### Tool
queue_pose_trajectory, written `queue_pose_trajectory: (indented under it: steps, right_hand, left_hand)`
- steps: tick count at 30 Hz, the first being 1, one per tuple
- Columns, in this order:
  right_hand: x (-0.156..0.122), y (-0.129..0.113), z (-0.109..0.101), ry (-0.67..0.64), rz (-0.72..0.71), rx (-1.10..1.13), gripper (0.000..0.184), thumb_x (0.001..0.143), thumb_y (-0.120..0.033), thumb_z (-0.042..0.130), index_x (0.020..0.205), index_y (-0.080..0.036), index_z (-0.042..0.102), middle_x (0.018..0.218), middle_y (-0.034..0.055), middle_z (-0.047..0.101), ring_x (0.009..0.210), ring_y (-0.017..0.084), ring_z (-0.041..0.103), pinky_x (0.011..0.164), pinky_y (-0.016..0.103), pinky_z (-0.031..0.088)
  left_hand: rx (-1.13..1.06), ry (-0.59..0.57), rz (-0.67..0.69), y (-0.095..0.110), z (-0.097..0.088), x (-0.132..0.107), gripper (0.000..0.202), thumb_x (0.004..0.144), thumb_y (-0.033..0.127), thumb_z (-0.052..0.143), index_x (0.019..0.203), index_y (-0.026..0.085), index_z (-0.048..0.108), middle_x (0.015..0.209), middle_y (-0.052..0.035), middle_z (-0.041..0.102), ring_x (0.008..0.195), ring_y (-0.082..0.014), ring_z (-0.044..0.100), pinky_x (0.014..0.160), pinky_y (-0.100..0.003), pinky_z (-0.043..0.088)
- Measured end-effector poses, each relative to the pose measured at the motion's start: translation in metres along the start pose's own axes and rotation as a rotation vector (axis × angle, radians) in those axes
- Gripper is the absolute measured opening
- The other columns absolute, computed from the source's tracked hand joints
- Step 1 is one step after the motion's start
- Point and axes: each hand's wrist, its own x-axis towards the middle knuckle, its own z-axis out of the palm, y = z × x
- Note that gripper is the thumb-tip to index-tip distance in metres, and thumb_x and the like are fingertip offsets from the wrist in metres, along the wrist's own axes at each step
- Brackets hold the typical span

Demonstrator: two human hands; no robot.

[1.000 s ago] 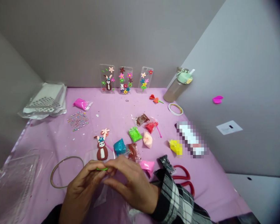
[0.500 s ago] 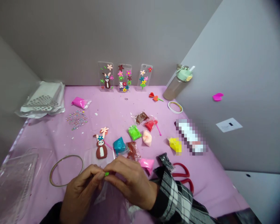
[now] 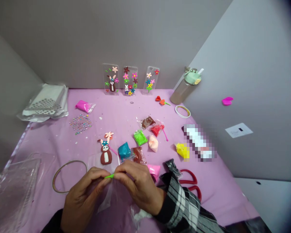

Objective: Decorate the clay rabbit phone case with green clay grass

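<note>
A small green piece of clay (image 3: pixel 109 176), thin and pointed at its left end, is pinched between my two hands. My left hand (image 3: pixel 86 192) has its fingertips on the left part, and my right hand (image 3: pixel 138 186) grips the right end. Just beyond them lies a clear phone case (image 3: pixel 94 160) bearing a brown clay rabbit (image 3: pixel 106 157) with a blue flower on its head and a peach clay flower (image 3: pixel 109 135) above. To the right rest a blue clay packet (image 3: pixel 124 151), a brown clay packet (image 3: pixel 138 155) and an open green clay packet (image 3: pixel 140 138).
Three decorated phone cases (image 3: pixel 130 81) lean on the back wall beside a bottle (image 3: pixel 183 89). Red-handled scissors (image 3: pixel 196 191) lie right, near a black packet (image 3: pixel 172 167). A tape ring (image 3: pixel 55 183), a gem sheet (image 3: pixel 80 124) and clear plastic packaging (image 3: pixel 14 191) are left.
The green clay now shows longer and more pointed between my fingers. Both hands have lifted slightly, and my fingertips have drawn a little apart.
</note>
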Motion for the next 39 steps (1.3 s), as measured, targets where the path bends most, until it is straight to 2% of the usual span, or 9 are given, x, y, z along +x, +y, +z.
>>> queue_pose_trajectory:
  steps: [4, 8, 10, 15, 21, 24, 26, 32, 39]
  right_hand:
    - [0.0, 0.0, 0.0, -0.02, -0.05, 0.002, 0.02, 0.104, -0.033, 0.056, 0.104, -0.018, 0.068, 0.089, 0.0049, 0.074, 0.081, 0.015, 0.069, 0.076, 0.026, 0.055]
    - [0.0, 0.002, 0.0, -0.014, -0.024, 0.001, 0.022, 0.105, -0.033, 0.054, 0.1, -0.019, 0.07, 0.087, 0.0036, 0.074, 0.079, 0.014, 0.068, 0.075, 0.026, 0.055]
    - [-0.001, 0.003, 0.001, -0.015, -0.006, -0.004, 0.025, 0.104, -0.036, 0.054, 0.097, -0.019, 0.071, 0.084, 0.003, 0.074, 0.076, 0.014, 0.067, 0.073, 0.025, 0.055]
    - [-0.001, 0.003, 0.003, -0.026, 0.038, 0.015, 0.029, 0.103, -0.038, 0.056, 0.089, -0.018, 0.072, 0.077, 0.0019, 0.072, 0.069, 0.013, 0.065, 0.068, 0.023, 0.052]
    - [0.0, 0.001, 0.001, -0.04, 0.091, 0.087, 0.024, 0.102, -0.033, 0.059, 0.088, -0.018, 0.072, 0.079, 0.0017, 0.072, 0.072, 0.013, 0.066, 0.07, 0.023, 0.052]
    - [0.0, 0.002, 0.002, -0.034, 0.12, 0.133, 0.019, 0.099, -0.034, 0.063, 0.106, -0.018, 0.071, 0.085, 0.0026, 0.072, 0.076, 0.014, 0.067, 0.073, 0.024, 0.054]
    - [0.0, 0.003, 0.002, -0.034, 0.073, 0.145, 0.026, 0.098, -0.034, 0.066, 0.117, -0.017, 0.067, 0.091, 0.0045, 0.072, 0.078, 0.014, 0.067, 0.076, 0.026, 0.056]
    - [0.001, 0.003, 0.002, -0.02, -0.048, 0.068, 0.01, 0.1, -0.021, 0.062, 0.097, -0.017, 0.07, 0.085, 0.0035, 0.071, 0.08, 0.014, 0.066, 0.077, 0.025, 0.053]
    - [0.001, 0.003, 0.001, -0.007, -0.025, 0.099, 0.008, 0.097, -0.016, 0.064, 0.103, -0.014, 0.069, 0.091, 0.0062, 0.07, 0.088, 0.015, 0.064, 0.081, 0.026, 0.051]
  left_hand:
    - [-0.014, 0.029, -0.023, 0.0, 0.001, -0.002, 0.013, 0.079, 0.04, 0.076, 0.077, 0.027, 0.075, 0.08, -0.0016, 0.071, 0.078, -0.0204, 0.065, 0.069, -0.024, 0.051]
    - [-0.077, 0.079, -0.064, -0.002, 0.003, -0.004, 0.02, 0.072, 0.037, 0.083, 0.089, 0.029, 0.078, 0.095, -0.0015, 0.074, 0.087, -0.0227, 0.07, 0.082, -0.029, 0.056]
    - [-0.067, 0.055, -0.008, -0.003, 0.003, -0.004, 0.019, 0.072, 0.034, 0.083, 0.09, 0.031, 0.08, 0.097, -0.0021, 0.075, 0.09, -0.0237, 0.07, 0.086, -0.031, 0.055]
    - [0.056, -0.028, 0.197, -0.007, -0.002, 0.0, 0.008, 0.081, 0.029, 0.075, 0.084, 0.033, 0.081, 0.083, -0.0025, 0.075, 0.078, -0.0219, 0.067, 0.076, -0.029, 0.052]
    - [0.115, -0.045, 0.253, -0.011, -0.004, 0.0, 0.013, 0.084, 0.027, 0.073, 0.091, 0.035, 0.08, 0.087, -0.0008, 0.076, 0.082, -0.0209, 0.068, 0.078, -0.027, 0.051]
    - [0.125, 0.015, 0.278, -0.008, -0.001, -0.001, 0.011, 0.087, 0.026, 0.069, 0.088, 0.034, 0.077, 0.085, 0.0008, 0.073, 0.081, -0.019, 0.067, 0.078, -0.026, 0.049]
    - [0.149, 0.011, 0.291, -0.007, -0.001, 0.001, 0.011, 0.09, 0.026, 0.065, 0.086, 0.032, 0.074, 0.083, 0.0014, 0.071, 0.079, -0.0177, 0.066, 0.076, -0.024, 0.048]
    - [0.225, -0.089, 0.337, -0.015, -0.009, 0.005, 0.006, 0.092, 0.025, 0.064, 0.089, 0.028, 0.07, 0.081, 0.0021, 0.069, 0.074, -0.0157, 0.067, 0.07, -0.021, 0.052]
    - [0.236, -0.102, 0.366, -0.02, -0.009, 0.006, 0.007, 0.093, 0.028, 0.064, 0.097, 0.028, 0.07, 0.088, 0.0026, 0.073, 0.079, -0.0143, 0.07, 0.075, -0.02, 0.055]
